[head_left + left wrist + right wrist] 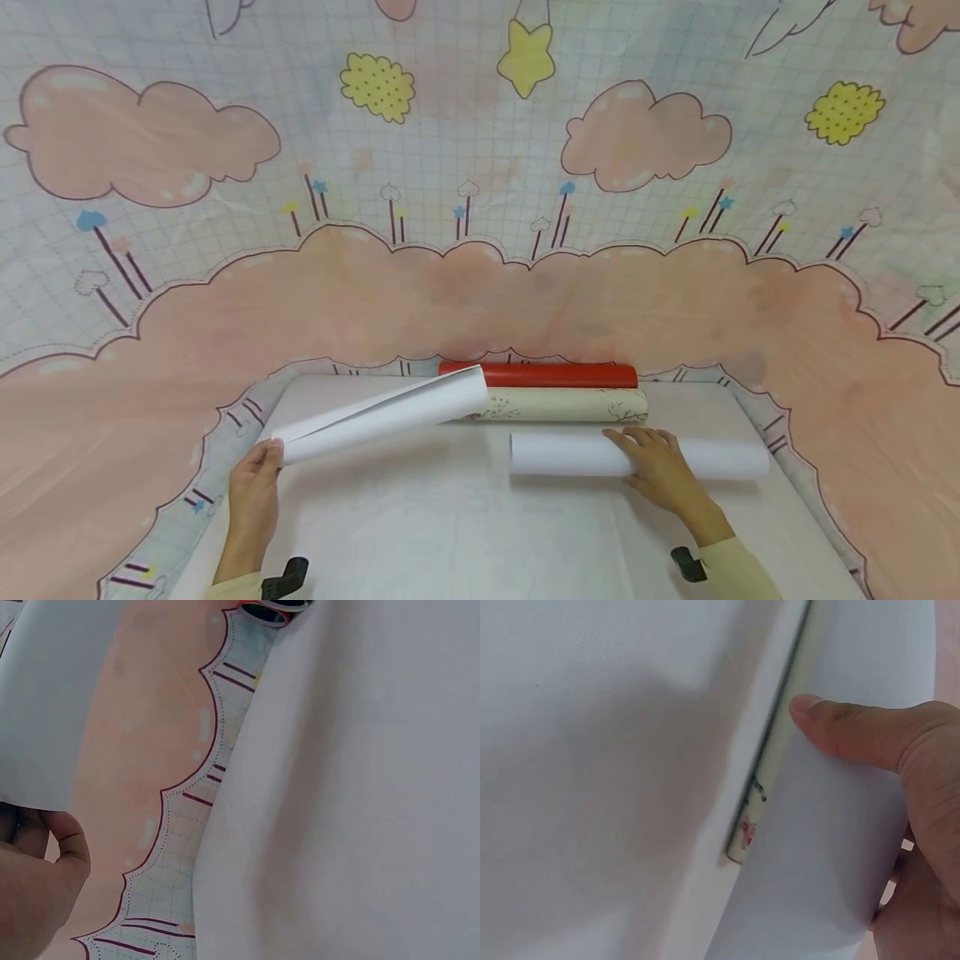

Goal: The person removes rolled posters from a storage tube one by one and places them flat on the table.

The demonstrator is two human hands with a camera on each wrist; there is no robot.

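Note:
In the head view, my left hand [253, 492] pinches the lower left end of a loosely rolled white paper sheet [397, 414], thumb and fingers at its edge. That sheet slants up to the right, its far end in front of two other rolls. The left wrist view shows the fingers of my left hand [41, 877] at the sheet's [45, 705] lower edge. On the right, my right hand [663, 471] grips a second white paper roll [562, 456] lying crosswise. In the right wrist view, the thumb [847, 731] lies along this roll [810, 847], other fingers partly hidden behind it.
At the back of the white table [450, 533] lie a red roll [555, 376] and a cream roll with a branch pattern [577, 405], side by side. A cloud-printed cloth [465, 308] surrounds the table and rises behind it.

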